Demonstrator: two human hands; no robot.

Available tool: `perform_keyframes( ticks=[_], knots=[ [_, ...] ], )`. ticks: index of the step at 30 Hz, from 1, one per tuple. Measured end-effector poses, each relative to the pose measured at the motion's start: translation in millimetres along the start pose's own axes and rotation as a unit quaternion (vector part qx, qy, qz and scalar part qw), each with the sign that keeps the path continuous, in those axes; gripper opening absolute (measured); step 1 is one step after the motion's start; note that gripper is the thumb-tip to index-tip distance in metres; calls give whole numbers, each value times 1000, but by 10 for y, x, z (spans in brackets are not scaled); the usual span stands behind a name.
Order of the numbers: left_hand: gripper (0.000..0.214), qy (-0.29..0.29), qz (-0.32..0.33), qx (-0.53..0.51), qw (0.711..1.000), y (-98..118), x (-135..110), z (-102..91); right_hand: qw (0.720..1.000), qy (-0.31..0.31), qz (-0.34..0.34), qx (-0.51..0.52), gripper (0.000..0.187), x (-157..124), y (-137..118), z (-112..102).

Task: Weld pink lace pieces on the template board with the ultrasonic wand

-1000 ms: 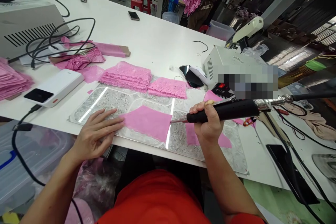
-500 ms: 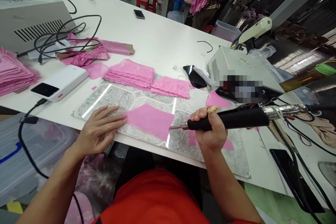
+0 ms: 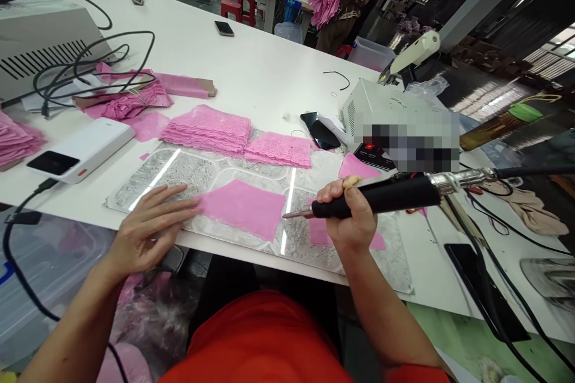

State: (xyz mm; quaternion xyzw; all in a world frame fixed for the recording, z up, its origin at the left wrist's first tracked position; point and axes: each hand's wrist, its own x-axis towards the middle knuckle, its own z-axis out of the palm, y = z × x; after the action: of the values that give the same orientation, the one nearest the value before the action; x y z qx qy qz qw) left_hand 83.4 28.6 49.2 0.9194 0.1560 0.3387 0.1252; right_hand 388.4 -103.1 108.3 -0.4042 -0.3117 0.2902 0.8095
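Note:
My left hand (image 3: 155,224) lies flat with its fingers stretched out, the fingertips at the left end of a pink fabric piece (image 3: 245,208). That piece rests flat on a grey marbled mat (image 3: 188,164). In my right hand (image 3: 353,212) is a black handheld tool (image 3: 399,194) with a pointed metal tip and a cable at its rear; its kind I cannot tell for sure. The tip points left, close to the right edge of the fabric. Another pink piece (image 3: 320,232) lies partly hidden behind my right hand.
Behind the mat sit a pink lace-edged stack (image 3: 209,131) and a smaller one (image 3: 279,149). A white power bank (image 3: 83,149) lies at left, and a grey box device (image 3: 395,114) at right. Black cables (image 3: 487,269) cross the right side. A person (image 3: 345,3) stands beyond the table.
The tool tip has moved slightly away from the fabric's right edge. My view has shifted, so the whole scene sits further left. My left hand stays on the fabric's left end.

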Motion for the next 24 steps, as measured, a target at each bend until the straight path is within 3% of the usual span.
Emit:
perform_keyframes(
  ticks=[3,5,8,11,16,24],
  knots=[
    [46,25,5,19,1000,265,107,32,999,19,-24,-11,20,134,-127,-132],
    [47,34,44,18,998,559,217,167,998,36,-43,-26,19,222,-192,-230],
    [40,-14,84,-7,996,1043,415,528,997,50,-52,-38,18,305,-214,-355],
    [28,-27,93,-19,995,1371,599,930,997,55,-51,-31,16,325,-167,-436],
    [37,-62,59,31,996,1477,792,1302,997,61,-48,-8,17,329,-89,-479],
    [48,-115,20,89,989,1404,969,1407,998,49,-44,-5,17,358,-76,-472]
  ],
)
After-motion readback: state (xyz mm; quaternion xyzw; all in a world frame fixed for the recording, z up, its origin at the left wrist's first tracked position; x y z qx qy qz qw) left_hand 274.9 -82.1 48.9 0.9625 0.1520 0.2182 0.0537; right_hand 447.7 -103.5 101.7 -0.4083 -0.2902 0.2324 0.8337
